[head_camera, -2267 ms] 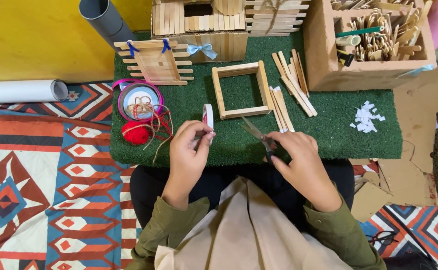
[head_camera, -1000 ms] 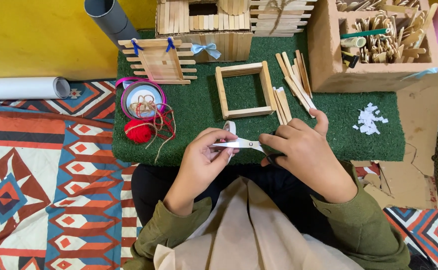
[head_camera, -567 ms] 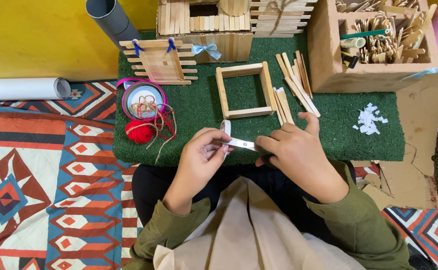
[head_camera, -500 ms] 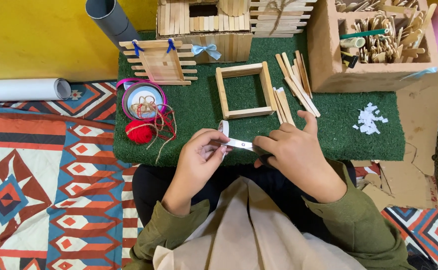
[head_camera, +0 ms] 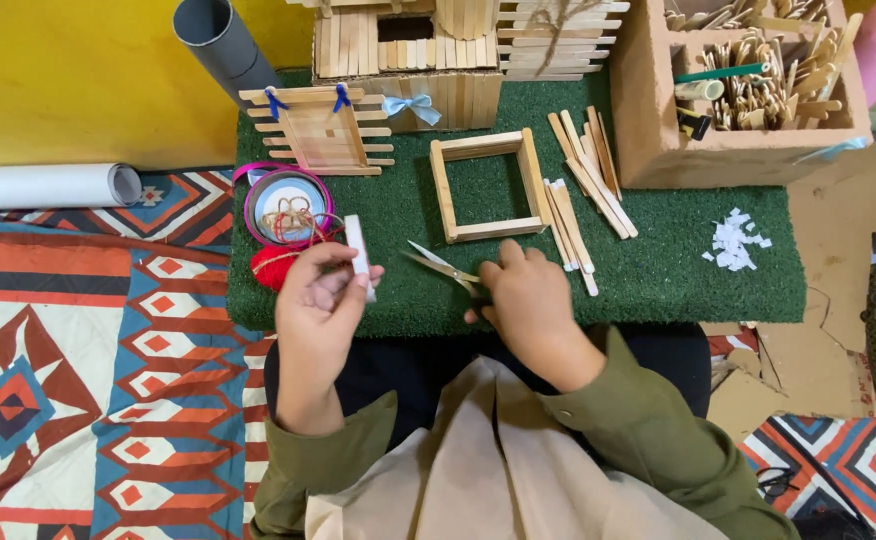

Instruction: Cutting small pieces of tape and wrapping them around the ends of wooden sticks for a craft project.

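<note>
Head view: left hand (head_camera: 320,300) raised over green mat (head_camera: 658,270) edge, fingers curled, pinching upright white strip (head_camera: 359,258) between thumb and fingertips; right hand (head_camera: 523,305) palm down beside it, fingers closed around scissors (head_camera: 445,270), blades parted, pointing left toward strip, near square stick frame (head_camera: 488,185)

Left hand (head_camera: 320,300), centre-left of frame: pinches a white strip (head_camera: 359,257), upright. Right hand (head_camera: 526,305), centre: holds scissors (head_camera: 443,268), blades parted, pointing left. Square stick frame (head_camera: 487,186) above, on green mat (head_camera: 658,260); loose sticks (head_camera: 583,190) beside it.
</note>
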